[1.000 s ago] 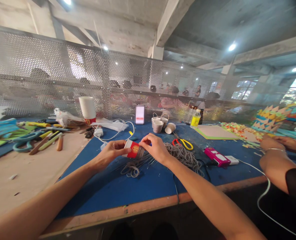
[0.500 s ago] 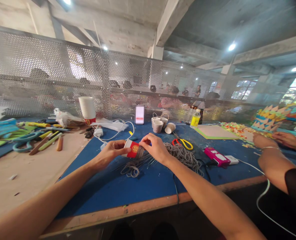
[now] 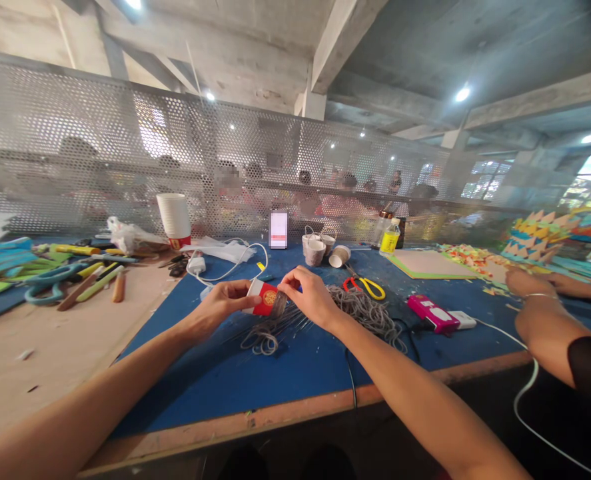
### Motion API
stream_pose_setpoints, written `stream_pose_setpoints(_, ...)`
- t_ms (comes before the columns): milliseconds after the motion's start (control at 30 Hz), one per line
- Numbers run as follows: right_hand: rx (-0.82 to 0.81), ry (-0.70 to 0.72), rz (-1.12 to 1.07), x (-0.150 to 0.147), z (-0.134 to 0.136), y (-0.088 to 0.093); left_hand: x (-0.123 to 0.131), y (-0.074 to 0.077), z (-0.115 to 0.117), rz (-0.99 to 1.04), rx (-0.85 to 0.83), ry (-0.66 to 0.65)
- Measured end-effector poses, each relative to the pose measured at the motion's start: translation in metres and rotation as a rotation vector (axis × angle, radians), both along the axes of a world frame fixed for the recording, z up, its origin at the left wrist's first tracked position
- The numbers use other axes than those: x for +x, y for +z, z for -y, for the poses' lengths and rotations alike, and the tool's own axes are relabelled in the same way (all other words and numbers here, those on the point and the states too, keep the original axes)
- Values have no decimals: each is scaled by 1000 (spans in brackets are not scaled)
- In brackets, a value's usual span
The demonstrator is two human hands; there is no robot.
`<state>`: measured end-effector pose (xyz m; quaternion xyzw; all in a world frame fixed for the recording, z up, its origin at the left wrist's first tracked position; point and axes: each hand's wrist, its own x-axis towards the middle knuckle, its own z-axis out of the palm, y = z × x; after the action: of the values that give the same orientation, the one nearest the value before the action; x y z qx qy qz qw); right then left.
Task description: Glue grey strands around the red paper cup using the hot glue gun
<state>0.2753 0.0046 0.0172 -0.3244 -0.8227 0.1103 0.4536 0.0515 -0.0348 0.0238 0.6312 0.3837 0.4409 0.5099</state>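
Observation:
My left hand (image 3: 225, 298) is closed around a red and white paper cup (image 3: 262, 299), held on its side with its base toward the right. Grey cord is wrapped about the cup's base end. At that end my right hand (image 3: 306, 291) pinches with thumb and fingertips; what lies between them is too small to make out. Below the cup rests a loop of grey cord (image 3: 261, 340) among thin dark strands. A larger heap of grey cord (image 3: 372, 313) lies right of my right wrist, beside yellow-and-red-handled scissors (image 3: 372, 288).
Cord-wrapped little cups (image 3: 314, 252) and a phone (image 3: 278, 229) stand toward the back. Stacked paper cups (image 3: 174, 217) and blue-handled scissors (image 3: 50, 283) are at left. A magenta device (image 3: 432, 313) with a white cable lies right, near a co-worker's arm (image 3: 545, 320). A perforated screen (image 3: 255, 140) closes the back.
My hands and the cup hold nearly the same position. At the far right, the co-worker's hands have shifted slightly.

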Motion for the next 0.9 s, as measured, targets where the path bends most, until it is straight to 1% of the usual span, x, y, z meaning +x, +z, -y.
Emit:
stream_pose_setpoints(267, -14, 4, 2, 0, 1, 2, 1, 1, 1, -13, 10, 8)
stream_pose_setpoints(533, -30, 3, 8, 0, -1, 0, 0, -2, -1, 6, 3, 7)
stream_pose_setpoints(900, -53, 3, 15, 0, -1, 0, 2, 3, 2, -9, -26, 0)
